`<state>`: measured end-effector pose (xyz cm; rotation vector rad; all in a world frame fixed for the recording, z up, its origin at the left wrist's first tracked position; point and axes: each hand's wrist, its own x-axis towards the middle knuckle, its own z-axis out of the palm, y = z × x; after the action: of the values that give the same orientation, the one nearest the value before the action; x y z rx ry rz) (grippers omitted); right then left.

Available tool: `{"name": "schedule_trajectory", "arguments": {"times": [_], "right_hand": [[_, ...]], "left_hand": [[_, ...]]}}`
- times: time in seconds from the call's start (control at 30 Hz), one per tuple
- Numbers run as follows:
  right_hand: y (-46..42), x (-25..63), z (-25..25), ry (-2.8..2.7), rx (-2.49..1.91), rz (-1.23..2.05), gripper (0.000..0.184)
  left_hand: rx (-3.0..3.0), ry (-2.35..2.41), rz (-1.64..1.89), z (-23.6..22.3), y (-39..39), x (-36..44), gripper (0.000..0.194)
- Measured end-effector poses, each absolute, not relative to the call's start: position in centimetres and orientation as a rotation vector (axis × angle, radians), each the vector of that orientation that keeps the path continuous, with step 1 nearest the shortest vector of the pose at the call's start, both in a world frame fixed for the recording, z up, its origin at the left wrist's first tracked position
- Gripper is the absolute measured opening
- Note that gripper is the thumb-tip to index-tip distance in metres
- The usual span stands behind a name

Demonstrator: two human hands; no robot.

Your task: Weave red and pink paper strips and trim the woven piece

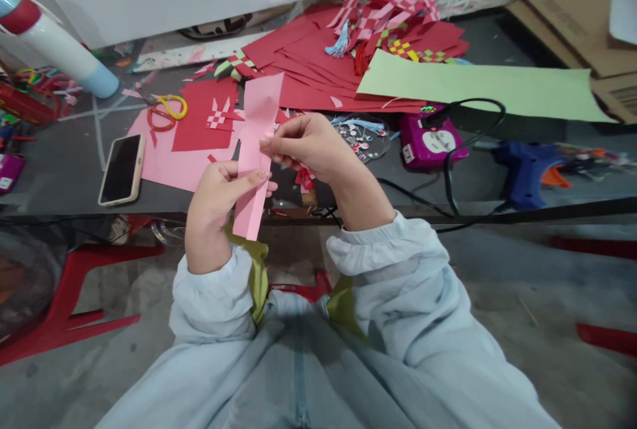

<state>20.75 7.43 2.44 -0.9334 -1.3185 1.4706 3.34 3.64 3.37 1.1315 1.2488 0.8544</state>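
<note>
A long strip of pink paper [262, 107] is held up over the front edge of the table, with a lengthwise crease along its lower part. My left hand [215, 193] grips its lower half, thumb on top and fingers behind. Higher up, my right hand [311, 147] pinches the strip's right edge between thumb and fingertips. Behind the strip lie a red paper sheet [192, 114] and a larger pink sheet [164, 164]. A small woven pink-and-white piece [217, 114] rests on the red sheet. Scissors [166, 114] with yellow and red handles lie to the left.
A phone [121, 170] and a bottle [64, 44] are on the left. Red sheets [308, 58] and woven strips [388, 4] pile up at the back. A light green sheet [478, 87], purple power socket [432, 138] with black cable, and blue glue gun [527, 174] occupy the right.
</note>
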Motion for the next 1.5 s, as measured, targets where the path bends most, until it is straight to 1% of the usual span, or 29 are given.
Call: {"name": "schedule_trajectory", "arguments": {"times": [0.17, 0.3, 0.47, 0.57, 0.7, 0.93, 1.2, 1.33, 1.5], "right_hand": [[7.4, 21.1, 2.6, -1.27, -0.943, 1.466, 0.037], [7.4, 21.1, 2.5, -1.3, -0.931, 1.479, 0.035], [7.3, 20.9, 2.7, -1.355, -0.909, 1.492, 0.032], [7.2, 20.9, 2.7, -1.403, -0.901, 1.528, 0.033], [7.2, 21.1, 2.6, -1.497, -0.902, 1.604, 0.03], [7.1, 21.2, 2.8, -1.451, -0.929, 1.475, 0.032], [7.4, 21.6, 2.8, -1.416, -0.995, 1.421, 0.03], [7.7, 21.9, 2.6, -1.408, -1.012, 1.375, 0.025], [7.5, 22.1, 2.8, -1.445, -1.055, 1.346, 0.028]], "left_hand": [[1.114, 1.203, 0.802, 3.6, 3.5, 3.2, 0.024], [1.132, 1.193, 0.766, 3.8, 3.4, 3.5, 0.028], [1.169, 1.207, 0.807, 3.7, 3.5, 3.7, 0.032], [1.164, 1.223, 0.837, 3.6, 3.5, 3.7, 0.026], [1.125, 1.244, 0.869, 3.9, 3.4, 3.9, 0.016], [1.125, 1.265, 0.825, 4.1, 3.1, 4.0, 0.013], [1.143, 1.246, 0.788, 4.1, 3.1, 3.9, 0.012], [1.138, 1.231, 0.776, 4.2, 3.1, 3.9, 0.013], [1.149, 1.255, 0.741, 4.2, 3.2, 3.9, 0.017]]}}
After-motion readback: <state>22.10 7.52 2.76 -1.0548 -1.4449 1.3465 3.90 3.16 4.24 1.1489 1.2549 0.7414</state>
